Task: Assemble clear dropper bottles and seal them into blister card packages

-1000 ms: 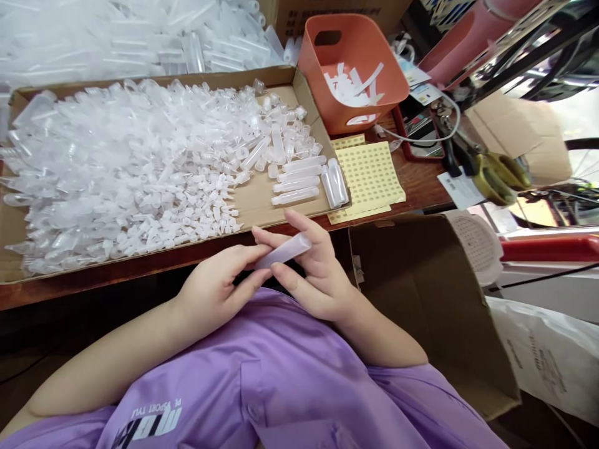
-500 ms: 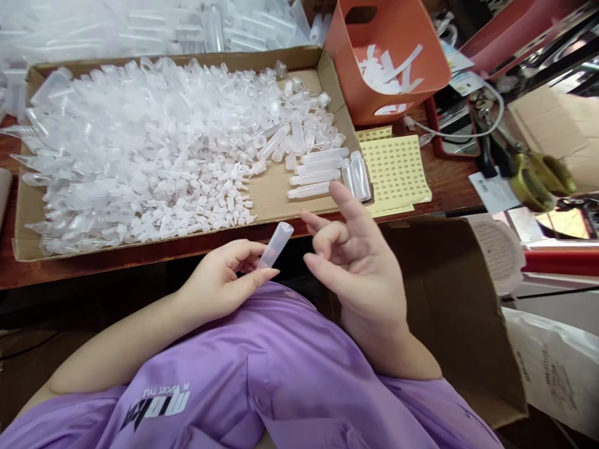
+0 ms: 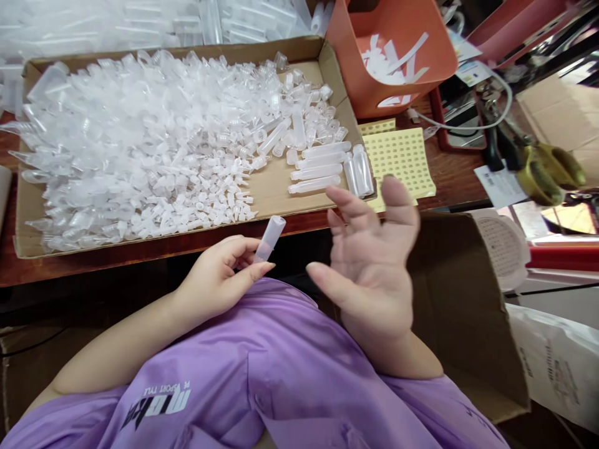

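In the head view, my left hand (image 3: 224, 271) is closed around the lower end of a translucent plastic tube (image 3: 271, 237), which tilts up and to the right. My right hand (image 3: 374, 268) is raised beside it, palm showing, fingers spread and somewhat bent, with nothing in it. Beyond both hands lies a shallow cardboard tray (image 3: 276, 196) heaped with small clear caps, nozzles and fittings (image 3: 159, 137). Several similar tubes (image 3: 318, 173) lie in a row at the tray's right end, close to my right fingertips.
Right of the tray are yellow sticker sheets (image 3: 402, 162) and an orange bin (image 3: 397, 96) holding white paper strips. Yellow-handled scissors (image 3: 543, 181) lie farther right. A large cardboard box (image 3: 458, 312) stands below the table edge. Clear bags of tubes (image 3: 116, 25) fill the back.
My right hand has opened from bent, curled fingers to a spread palm and shifted slightly right. My left hand still holds the tube, a little farther left and higher.
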### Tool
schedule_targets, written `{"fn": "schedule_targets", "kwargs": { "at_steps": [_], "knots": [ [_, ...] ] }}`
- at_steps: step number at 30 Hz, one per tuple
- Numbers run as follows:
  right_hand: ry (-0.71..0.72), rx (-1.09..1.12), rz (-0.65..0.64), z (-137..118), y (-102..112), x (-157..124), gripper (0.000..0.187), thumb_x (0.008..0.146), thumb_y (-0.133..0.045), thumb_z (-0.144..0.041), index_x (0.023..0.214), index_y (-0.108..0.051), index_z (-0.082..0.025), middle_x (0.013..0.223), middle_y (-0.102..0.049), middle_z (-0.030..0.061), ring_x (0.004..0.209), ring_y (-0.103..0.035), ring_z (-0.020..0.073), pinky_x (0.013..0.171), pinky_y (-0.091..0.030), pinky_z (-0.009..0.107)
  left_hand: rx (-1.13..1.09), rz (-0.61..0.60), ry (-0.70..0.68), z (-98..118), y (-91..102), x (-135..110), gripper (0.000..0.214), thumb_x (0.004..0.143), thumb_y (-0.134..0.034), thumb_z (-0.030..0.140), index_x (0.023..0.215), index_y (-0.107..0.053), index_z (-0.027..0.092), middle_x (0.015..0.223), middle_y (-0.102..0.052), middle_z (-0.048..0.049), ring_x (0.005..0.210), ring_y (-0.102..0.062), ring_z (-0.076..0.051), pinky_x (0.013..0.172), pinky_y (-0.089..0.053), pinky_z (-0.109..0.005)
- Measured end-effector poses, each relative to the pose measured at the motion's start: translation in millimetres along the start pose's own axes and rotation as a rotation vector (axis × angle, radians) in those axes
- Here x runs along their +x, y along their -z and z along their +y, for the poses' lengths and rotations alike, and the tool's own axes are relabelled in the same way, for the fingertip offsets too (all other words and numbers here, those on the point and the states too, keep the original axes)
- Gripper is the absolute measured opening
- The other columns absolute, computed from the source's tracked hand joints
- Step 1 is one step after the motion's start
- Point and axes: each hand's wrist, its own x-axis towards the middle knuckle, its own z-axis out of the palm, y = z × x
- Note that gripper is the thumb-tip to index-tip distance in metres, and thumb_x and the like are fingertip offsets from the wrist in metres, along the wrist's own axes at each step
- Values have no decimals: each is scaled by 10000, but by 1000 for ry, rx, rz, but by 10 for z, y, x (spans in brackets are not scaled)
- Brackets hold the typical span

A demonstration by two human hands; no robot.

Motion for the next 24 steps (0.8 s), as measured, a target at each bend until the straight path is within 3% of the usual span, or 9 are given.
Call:
{"fn": "schedule_targets", "kwargs": {
  "at_steps": [2,4,6,8,9,11,14,18,24],
  "knots": [
    [-4,-22,37,24,12,-9,518,820,-751,-252,1272,-523,-363,1005,-655,-1,1151,-633,204,1146,-454,465,-9,-11,16,-9,1,-6,181,870,-683,300,980,-702,158,828,-697,-45,710,-665,-159,639,-543,-278],
    [-84,-49,-114,44,24,-18,491,879,-687,-236,1325,-523,-361,965,-674,1,1137,-647,194,1136,-464,452,-18,-22,16,-6,1,-10,185,863,-687,298,978,-704,154,845,-700,-50,728,-665,-159,661,-541,-279],
    [-76,-86,-201,55,36,-19,733,867,-709,-253,1487,-346,-403,1341,-602,16,1400,-476,206,1215,-360,482,-40,-30,47,15,5,-9,198,850,-697,299,982,-708,151,859,-702,-51,736,-659,-153,672,-533,-272],
    [58,-99,-90,56,50,-8,897,829,-754,-265,1524,-222,-463,1618,-303,-45,1544,-233,210,1264,-253,492,-116,-49,157,52,14,-4,223,833,-716,308,982,-707,143,831,-703,-39,704,-649,-137,663,-527,-257],
    [112,-100,-7,53,56,1,848,839,-744,-255,1505,-265,-466,1633,-265,-62,1548,-220,208,1266,-251,477,-177,-69,233,74,20,1,238,822,-729,311,982,-705,137,804,-700,-29,678,-641,-126,652,-524,-245],
    [108,-92,62,41,62,16,589,895,-676,-216,1405,-457,-412,1522,-456,-34,1448,-418,195,1216,-357,419,-324,-127,373,115,33,13,259,801,-760,309,976,-704,127,749,-689,-4,636,-627,-101,635,-523,-217],
    [-70,-70,-59,23,37,26,300,938,-617,-179,1204,-630,-317,1204,-681,2,1151,-651,156,1056,-517,327,-507,-193,472,154,43,27,250,779,-794,290,950,-711,126,701,-683,23,604,-620,-72,617,-524,-181],
    [-180,-34,-88,7,-35,28,249,934,-622,-171,1162,-642,-270,1137,-684,4,1048,-673,128,999,-548,297,-604,-220,503,166,41,24,235,769,-814,265,933,-718,127,680,-699,28,585,-631,-61,609,-525,-163],
    [-233,-16,-107,-17,-79,46,202,940,-613,-187,1130,-653,-244,1108,-703,13,1002,-678,128,948,-562,284,-614,-252,505,181,44,12,233,767,-816,266,928,-722,127,693,-697,27,592,-638,-64,613,-520,-162]
  ]
}}
